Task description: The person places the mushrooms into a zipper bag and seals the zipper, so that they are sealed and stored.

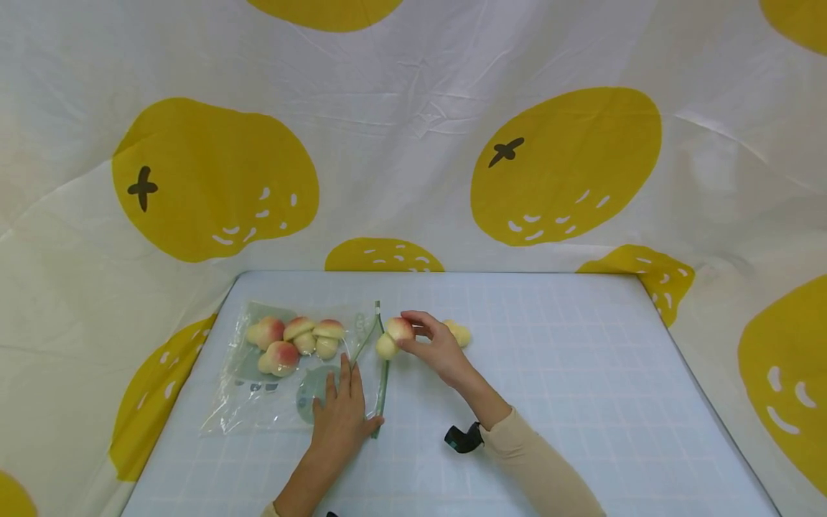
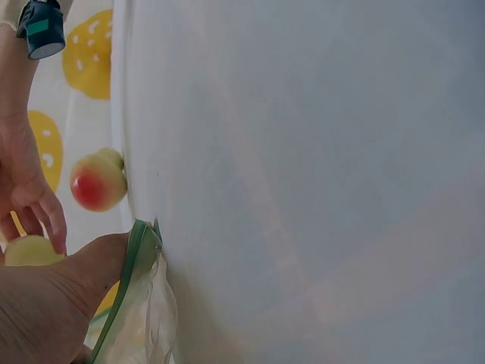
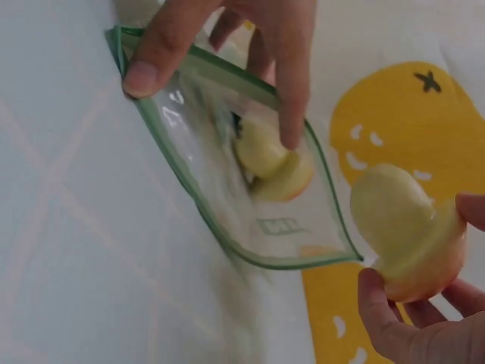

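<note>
My right hand (image 1: 439, 348) pinches a mushroom-shaped toy (image 1: 394, 337), pale cream with a red-tinted cap, just beside the mouth of a clear zip bag (image 1: 284, 416). In the right wrist view, this toy mushroom (image 3: 402, 227) is held between thumb and fingers, outside the green-edged opening. My left hand (image 1: 339, 413) rests at the bag's mouth with its fingers extended. Its thumb (image 3: 144, 80) touches the lower green edge, while the fingers reach across the upper edge, and the mouth gapes. Several toy mushrooms (image 1: 278, 359) lie inside the bag.
Another toy mushroom (image 1: 459, 334) lies on the table behind my right hand. The light checked tabletop (image 1: 581, 402) ends at a white curtain (image 1: 400, 179) printed with yellow fruit. A black device (image 1: 464, 438) is strapped at my right wrist.
</note>
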Available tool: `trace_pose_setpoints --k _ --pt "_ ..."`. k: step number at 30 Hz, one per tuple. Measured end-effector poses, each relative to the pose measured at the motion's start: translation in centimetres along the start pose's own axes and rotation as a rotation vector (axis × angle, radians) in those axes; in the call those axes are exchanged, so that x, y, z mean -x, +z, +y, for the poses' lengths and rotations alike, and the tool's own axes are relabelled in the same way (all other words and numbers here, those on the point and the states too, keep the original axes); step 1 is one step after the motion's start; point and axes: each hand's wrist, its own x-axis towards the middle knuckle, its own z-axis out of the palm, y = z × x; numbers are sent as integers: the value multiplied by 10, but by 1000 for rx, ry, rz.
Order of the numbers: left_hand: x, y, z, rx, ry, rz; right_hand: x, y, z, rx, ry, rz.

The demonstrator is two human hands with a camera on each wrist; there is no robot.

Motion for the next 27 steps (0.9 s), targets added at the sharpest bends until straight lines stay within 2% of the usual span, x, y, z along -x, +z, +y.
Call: trace_pose_setpoints --k 8,15,27 --pt "-1 0 0 3 -8 -1 -2 21 23 87 35 -25" --pt "-1 0 0 1 -6 -1 -6 34 31 223 34 -37" --pt "1 1 -1 -33 16 18 -13 45 38 231 28 12"
